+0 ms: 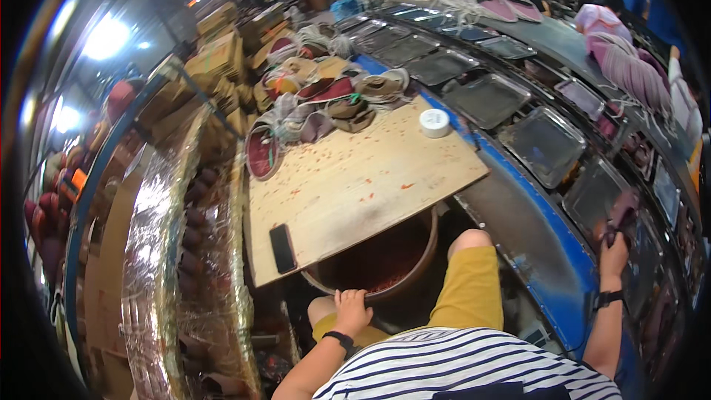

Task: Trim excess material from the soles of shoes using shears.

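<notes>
My left hand (pixel 353 312) rests by my knee at the near rim of a round tub (pixel 396 286), fingers laid over the edge and holding nothing that I can see. Reddish scraps lie inside the tub. Far out to the right, my right hand (pixel 613 253) is closed on a maroon shoe upper (pixel 626 206), above the metal trays of the line. A dark loop shows at its fingers, too small to name. Between my arms, a wooden board (pixel 355 185) partly covers the tub and carries small red scraps.
A black phone (pixel 282 248) and a white round container (pixel 435 123) lie on the board. Shoe uppers (pixel 326 92) pile at its far end. A blue-edged conveyor with metal trays (pixel 544 147) runs along the right. Film-wrapped racks (pixel 159 252) stand left; people work at the far right.
</notes>
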{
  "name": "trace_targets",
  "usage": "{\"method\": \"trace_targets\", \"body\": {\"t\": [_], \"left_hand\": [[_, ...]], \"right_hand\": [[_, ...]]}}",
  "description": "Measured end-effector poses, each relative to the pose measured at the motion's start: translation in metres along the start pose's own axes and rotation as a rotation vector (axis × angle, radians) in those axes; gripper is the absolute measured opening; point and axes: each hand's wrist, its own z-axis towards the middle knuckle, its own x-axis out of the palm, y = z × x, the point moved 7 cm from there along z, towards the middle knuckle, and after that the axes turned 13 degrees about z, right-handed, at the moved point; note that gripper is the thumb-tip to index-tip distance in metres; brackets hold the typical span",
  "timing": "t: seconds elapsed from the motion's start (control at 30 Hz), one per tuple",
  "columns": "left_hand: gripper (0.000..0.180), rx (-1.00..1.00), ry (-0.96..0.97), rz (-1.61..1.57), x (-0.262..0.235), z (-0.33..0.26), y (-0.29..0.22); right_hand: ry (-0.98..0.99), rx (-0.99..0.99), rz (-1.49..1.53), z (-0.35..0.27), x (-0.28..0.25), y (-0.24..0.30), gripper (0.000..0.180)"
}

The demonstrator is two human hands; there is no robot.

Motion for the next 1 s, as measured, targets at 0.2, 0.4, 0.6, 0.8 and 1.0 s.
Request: {"method": "trace_targets", "body": {"t": [0.2,0.4,0.6,0.8,1.0], "left_hand": [[0.034,-0.087,-0.062,-0.464,-0.019,0.021,0.003],[0.036,-0.068,-0.164,-0.894,-0.013,0.026,-0.006],[0.034,-0.594,-0.259,-1.382,-0.023,-0.003,0.025],[0.037,-0.230,-0.294,-1.207,-0.083,0.009,0.017],[0.037,-0.210,0.219,-1.077,-0.017,0.059,0.012]], "right_hand": [[0.350,-0.639,0.492,-0.074,0.077,0.232,0.029],[0.698,-0.968,0.730,-0.184,0.147,0.407,0.026],[1.023,-0.992,0.886,-0.283,0.156,0.467,0.021],[1.097,-0.606,1.190,-0.242,0.129,0.453,0.044],[0.832,-0.824,0.874,-0.225,0.157,0.408,0.031]]}}
